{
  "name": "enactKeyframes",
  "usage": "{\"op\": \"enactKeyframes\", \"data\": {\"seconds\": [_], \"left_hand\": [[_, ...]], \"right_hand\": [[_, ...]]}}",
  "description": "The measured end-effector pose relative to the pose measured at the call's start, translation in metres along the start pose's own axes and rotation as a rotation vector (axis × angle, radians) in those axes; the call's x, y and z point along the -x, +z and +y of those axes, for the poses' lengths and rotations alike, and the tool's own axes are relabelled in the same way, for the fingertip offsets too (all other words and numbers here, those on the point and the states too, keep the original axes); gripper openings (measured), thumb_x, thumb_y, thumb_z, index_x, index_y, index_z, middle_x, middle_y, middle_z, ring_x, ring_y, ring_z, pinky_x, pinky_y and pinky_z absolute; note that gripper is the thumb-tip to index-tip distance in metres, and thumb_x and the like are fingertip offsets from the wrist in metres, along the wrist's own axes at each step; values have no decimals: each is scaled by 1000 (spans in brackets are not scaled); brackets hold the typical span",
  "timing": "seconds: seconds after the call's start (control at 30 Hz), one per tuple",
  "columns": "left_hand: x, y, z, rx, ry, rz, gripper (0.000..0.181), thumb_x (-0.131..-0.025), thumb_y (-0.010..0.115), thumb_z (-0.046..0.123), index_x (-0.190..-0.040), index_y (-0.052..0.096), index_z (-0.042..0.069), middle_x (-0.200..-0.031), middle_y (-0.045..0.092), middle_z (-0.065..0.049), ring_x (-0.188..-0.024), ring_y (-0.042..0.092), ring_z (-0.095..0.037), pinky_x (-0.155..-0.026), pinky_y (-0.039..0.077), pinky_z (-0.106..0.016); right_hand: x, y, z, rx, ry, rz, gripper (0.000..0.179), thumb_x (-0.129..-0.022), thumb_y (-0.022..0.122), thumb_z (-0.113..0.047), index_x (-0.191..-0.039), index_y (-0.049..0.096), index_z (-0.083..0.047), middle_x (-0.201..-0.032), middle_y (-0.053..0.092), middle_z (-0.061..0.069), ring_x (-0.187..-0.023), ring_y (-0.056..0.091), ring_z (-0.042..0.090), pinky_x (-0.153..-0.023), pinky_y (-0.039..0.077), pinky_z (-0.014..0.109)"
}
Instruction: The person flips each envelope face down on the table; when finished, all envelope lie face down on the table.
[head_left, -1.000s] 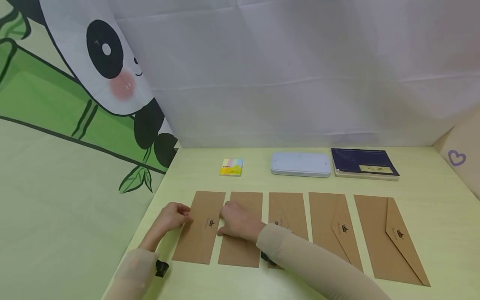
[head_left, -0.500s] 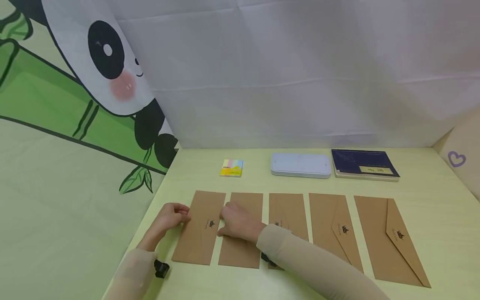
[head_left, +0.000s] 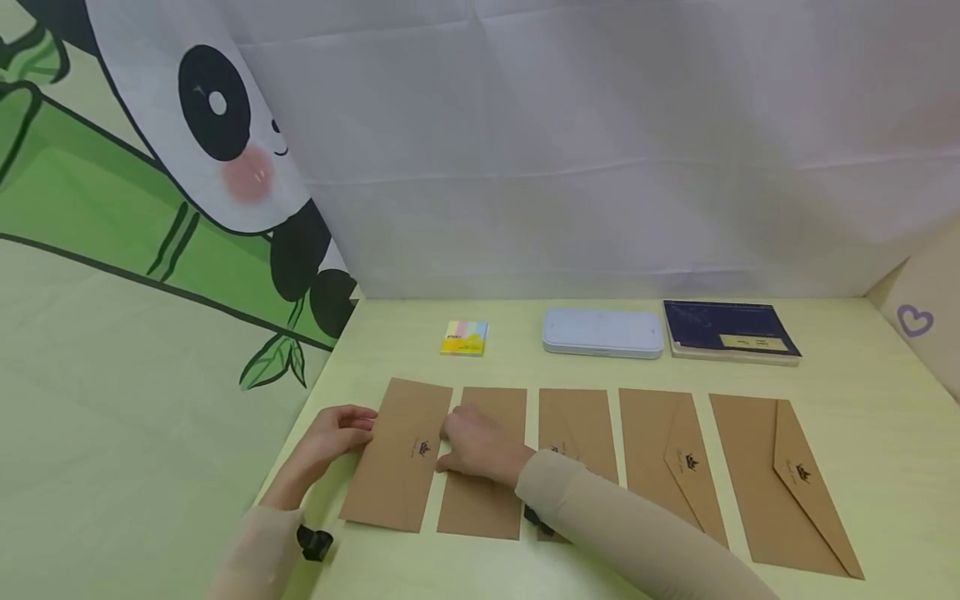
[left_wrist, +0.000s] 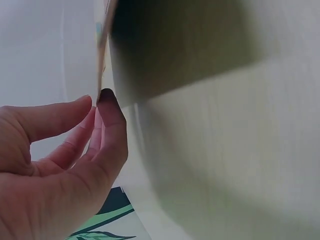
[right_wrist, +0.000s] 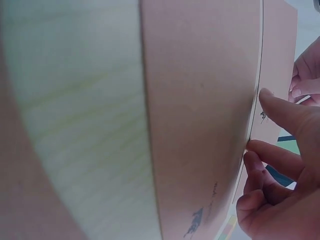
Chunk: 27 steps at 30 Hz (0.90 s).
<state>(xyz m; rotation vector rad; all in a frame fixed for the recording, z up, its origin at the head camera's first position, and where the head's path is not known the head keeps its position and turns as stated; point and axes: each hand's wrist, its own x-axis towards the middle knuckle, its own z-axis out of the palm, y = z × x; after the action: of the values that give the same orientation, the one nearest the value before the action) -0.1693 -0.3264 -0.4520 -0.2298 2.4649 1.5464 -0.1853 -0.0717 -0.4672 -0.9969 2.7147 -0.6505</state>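
Several brown kraft envelopes lie in a row on the table. My left hand (head_left: 330, 442) pinches the left edge of the leftmost envelope (head_left: 397, 483), which is raised off the table. In the left wrist view an index fingertip (left_wrist: 106, 95) is under that edge, and the thumb is on the other side. My right hand (head_left: 480, 446) reaches over the second envelope (head_left: 480, 512), with thumb and index finger spread along the right edge of the leftmost one. In the right wrist view the thumb (right_wrist: 280, 107) touches near that edge, beside the printed crown.
Behind the row stand sticky notes (head_left: 463, 339), a pale tin case (head_left: 602, 333) and a dark blue book (head_left: 731, 329). The third (head_left: 573, 417), fourth (head_left: 652, 425) and fifth (head_left: 750, 475) envelopes lie to the right, the third partly under the right sleeve. A white cloth backdrop (head_left: 570, 167) closes the rear.
My left hand has shifted slightly left and the left edge of the leftmost envelope has risen further. The right hand has stayed in place.
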Motion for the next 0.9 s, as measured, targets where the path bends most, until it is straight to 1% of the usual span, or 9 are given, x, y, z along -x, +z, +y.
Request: {"op": "enactKeyframes", "data": {"seconds": [0.2, 0.3, 0.43, 0.6, 0.77, 0.9], "left_hand": [[4, -4, 1, 111, -3, -48, 41, -90, 54, -8, -129, 47, -13, -109, 62, -23, -93, 65, -27, -77, 53, -38], [6, -5, 3, 147, -9, -56, 44, -89, 54, -9, -132, 45, -12, -111, 62, -24, -92, 65, -28, -77, 53, -38], [6, -6, 4, 159, -17, -73, 46, -89, 54, -7, -133, 44, -13, -111, 62, -22, -92, 65, -26, -77, 53, -37], [7, -5, 7, 162, -20, -92, 48, -90, 54, -7, -135, 42, -13, -110, 62, -20, -92, 64, -26, -77, 53, -36], [9, -6, 9, 196, 0, -147, 51, -92, 51, -8, -140, 36, -11, -114, 60, -25, -94, 64, -28, -76, 53, -36], [10, -6, 9, 230, 11, -196, 50, -95, 46, -7, -143, 32, -9, -115, 61, -24, -95, 64, -29, -76, 53, -38]], "right_hand": [[-1, -1, 1, -25, -15, 8, 28, -75, 81, -39, -74, 70, -13, -67, 51, -6, -63, 42, 11, -53, 37, 23], [0, -2, 0, -42, -10, 4, 29, -75, 81, -38, -76, 71, -11, -68, 51, -6, -63, 43, 11, -54, 39, 24], [0, -2, 0, -37, 0, 1, 31, -75, 81, -38, -81, 71, -10, -71, 51, -6, -66, 44, 12, -58, 40, 24], [-1, -2, -1, -10, -17, -5, 30, -76, 80, -40, -78, 69, -12, -69, 51, -7, -64, 44, 12, -57, 39, 24], [-1, -2, 0, -14, -47, 5, 28, -78, 78, -39, -70, 66, -14, -64, 52, -6, -61, 43, 12, -53, 38, 24], [-1, -2, 0, -35, -50, 9, 29, -78, 78, -39, -69, 65, -14, -63, 51, -7, -59, 42, 11, -51, 38, 23]]}}
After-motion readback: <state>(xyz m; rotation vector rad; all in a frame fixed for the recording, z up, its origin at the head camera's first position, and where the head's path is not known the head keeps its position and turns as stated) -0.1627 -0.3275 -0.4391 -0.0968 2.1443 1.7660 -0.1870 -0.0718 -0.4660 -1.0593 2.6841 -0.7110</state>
